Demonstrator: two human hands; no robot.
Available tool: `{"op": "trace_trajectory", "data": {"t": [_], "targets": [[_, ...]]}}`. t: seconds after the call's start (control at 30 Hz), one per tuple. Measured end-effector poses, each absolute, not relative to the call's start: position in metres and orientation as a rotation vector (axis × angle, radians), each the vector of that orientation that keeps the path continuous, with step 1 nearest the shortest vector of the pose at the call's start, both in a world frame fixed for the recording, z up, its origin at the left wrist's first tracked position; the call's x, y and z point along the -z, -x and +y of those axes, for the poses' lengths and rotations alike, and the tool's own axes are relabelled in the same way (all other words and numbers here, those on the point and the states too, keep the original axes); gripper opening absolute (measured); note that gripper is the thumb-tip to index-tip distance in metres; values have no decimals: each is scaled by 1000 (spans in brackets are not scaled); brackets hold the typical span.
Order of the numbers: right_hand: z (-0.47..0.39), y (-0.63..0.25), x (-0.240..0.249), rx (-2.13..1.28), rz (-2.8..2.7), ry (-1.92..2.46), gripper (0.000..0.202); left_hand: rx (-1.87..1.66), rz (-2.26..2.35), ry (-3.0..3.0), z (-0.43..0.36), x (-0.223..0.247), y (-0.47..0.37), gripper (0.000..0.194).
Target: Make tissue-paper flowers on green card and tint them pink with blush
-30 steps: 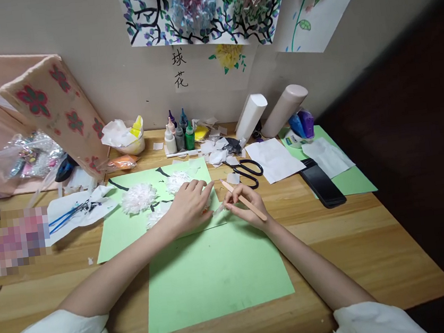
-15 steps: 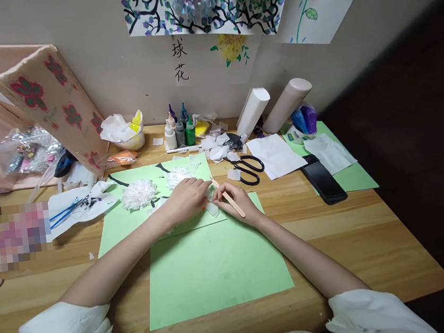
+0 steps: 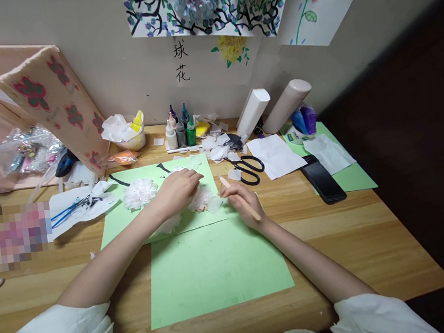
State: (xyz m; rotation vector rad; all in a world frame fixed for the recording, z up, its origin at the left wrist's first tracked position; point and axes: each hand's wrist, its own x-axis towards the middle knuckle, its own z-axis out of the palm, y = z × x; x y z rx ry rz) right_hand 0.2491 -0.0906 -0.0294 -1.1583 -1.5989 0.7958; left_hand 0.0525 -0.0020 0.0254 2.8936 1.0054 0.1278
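Note:
My right hand is closed round a flat wooden stick, which slants down toward the wrist. Beside its fingertips lies a white paper flower with orange specks and a loose translucent piece. My left hand hovers over the upper green sheet, palm down and fingers bent; its fingertips are too small to read. It partly hides another white flower behind it. A fluffy white flower is left of it, and one more shows under the forearm.
A second green sheet lies nearer me. Black-handled scissors, white paper and a phone are on the right. Small paint bottles stand by the wall. Blue sticks on paper lie at left.
My hands have moved apart. The left went slightly left and up, the right moved right with the stick, and the orange-specked flower between them is now uncovered.

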Motion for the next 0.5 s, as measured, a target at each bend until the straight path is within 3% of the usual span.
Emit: {"op": "trace_trajectory", "data": {"t": [0.13,0.5], "targets": [[-110,-258,33,-895,-1656,1130,49,-48,1023,-2902,0,-25,-52,31],[-101,-249,32,-1012,-1775,1204,43,7,973,-2940,0,-13,-54,45]]}}
